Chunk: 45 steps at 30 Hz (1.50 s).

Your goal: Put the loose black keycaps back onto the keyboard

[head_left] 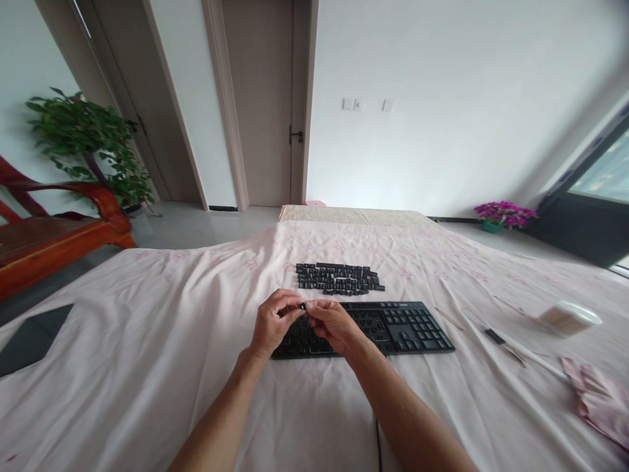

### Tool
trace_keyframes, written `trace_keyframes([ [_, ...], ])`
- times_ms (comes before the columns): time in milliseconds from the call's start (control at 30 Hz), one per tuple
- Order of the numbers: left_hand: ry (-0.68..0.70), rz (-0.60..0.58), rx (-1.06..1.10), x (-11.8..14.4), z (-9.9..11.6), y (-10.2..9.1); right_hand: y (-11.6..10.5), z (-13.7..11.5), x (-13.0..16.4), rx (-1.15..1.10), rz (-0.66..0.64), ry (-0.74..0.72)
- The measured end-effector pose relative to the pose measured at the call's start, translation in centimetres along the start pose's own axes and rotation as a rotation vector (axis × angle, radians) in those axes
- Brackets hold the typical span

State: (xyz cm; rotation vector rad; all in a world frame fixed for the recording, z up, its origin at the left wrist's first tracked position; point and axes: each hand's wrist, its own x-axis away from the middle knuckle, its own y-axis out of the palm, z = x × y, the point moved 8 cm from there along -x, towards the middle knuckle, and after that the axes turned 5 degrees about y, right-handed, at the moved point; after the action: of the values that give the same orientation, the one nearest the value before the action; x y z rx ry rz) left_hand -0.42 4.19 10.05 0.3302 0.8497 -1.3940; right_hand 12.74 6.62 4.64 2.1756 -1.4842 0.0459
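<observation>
A small black keycap is pinched between the fingertips of my left hand and my right hand, which meet above the keyboard. Below them lies a black keyboard, its left and middle part partly hidden by my hands. Bare key sockets show in the middle section, while keys still sit on the number pad at the right. Just behind the keyboard, many loose black keycaps are laid out in rough rows on the cloth.
A pale pink floral cloth covers the surface. To the right lie a thin stick, a black-tipped tool, a clear container and a pink cloth. A dark flat panel lies at left. The keyboard's cable runs toward me.
</observation>
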Motion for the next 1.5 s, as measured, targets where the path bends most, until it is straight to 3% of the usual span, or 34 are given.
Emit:
trace_keyframes([
  [500,0.016,-0.05,-0.062,0.1,0.2,0.3,0.3,1.0,-0.2,-0.079,-0.096,0.04],
  [800,0.062,-0.123,-0.19,-0.2,0.7,0.3,-0.9,1.6,-0.8,-0.068,-0.032,0.076],
  [1133,0.033,-0.114,-0.131,-0.3,0.9,0.5,1.5,2.5,-0.2,-0.248,-0.201,0.16],
  [1500,-0.007,-0.114,-0.043,-0.4,1.3,0.5,2.1,2.2,0.0,-0.249,-0.265,0.091],
])
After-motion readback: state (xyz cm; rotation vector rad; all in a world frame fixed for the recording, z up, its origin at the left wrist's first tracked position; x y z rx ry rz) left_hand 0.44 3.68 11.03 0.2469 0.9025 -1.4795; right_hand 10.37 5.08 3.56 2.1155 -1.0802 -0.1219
